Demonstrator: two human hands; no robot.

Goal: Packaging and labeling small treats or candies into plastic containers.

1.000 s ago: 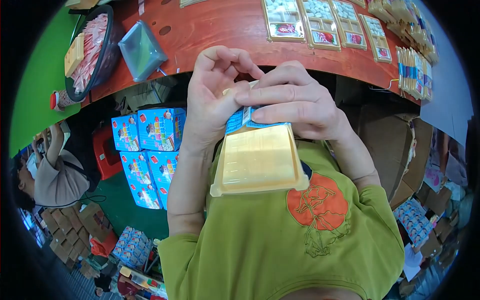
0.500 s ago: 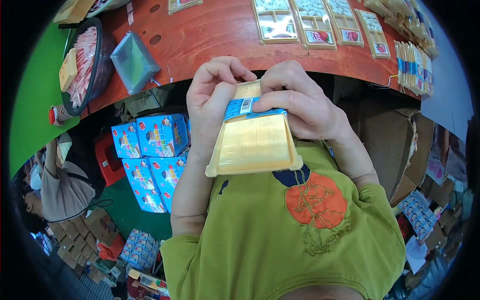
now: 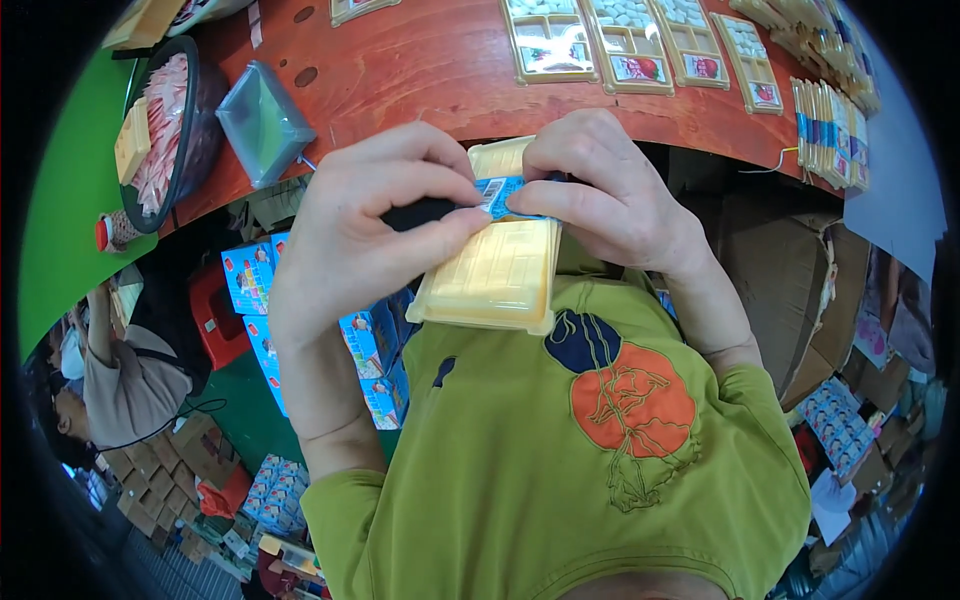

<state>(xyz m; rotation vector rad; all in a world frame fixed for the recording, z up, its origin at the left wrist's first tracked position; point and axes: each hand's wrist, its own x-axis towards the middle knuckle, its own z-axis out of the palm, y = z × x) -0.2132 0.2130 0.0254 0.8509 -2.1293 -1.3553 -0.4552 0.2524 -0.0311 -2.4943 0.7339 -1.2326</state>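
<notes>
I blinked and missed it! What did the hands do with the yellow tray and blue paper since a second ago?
The left hand slid its thumb and fingers over the blue label, pinching it flat against the yellow tray. The right hand shifted its fingers onto the label's other end. The tray came a little higher and tilted. Both hands kept their grip on it, and the wooden table looks unchanged.

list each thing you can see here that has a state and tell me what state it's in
Left hand: closed on the yellow tray and a dark object.
Right hand: pinching the blue label.
Yellow tray: held up at chest level, back side toward the camera.
Blue label: lying across the tray, under the fingertips.
Packed trays: lying flat in a row on the table.
Clear bag: lying on the table.
</notes>
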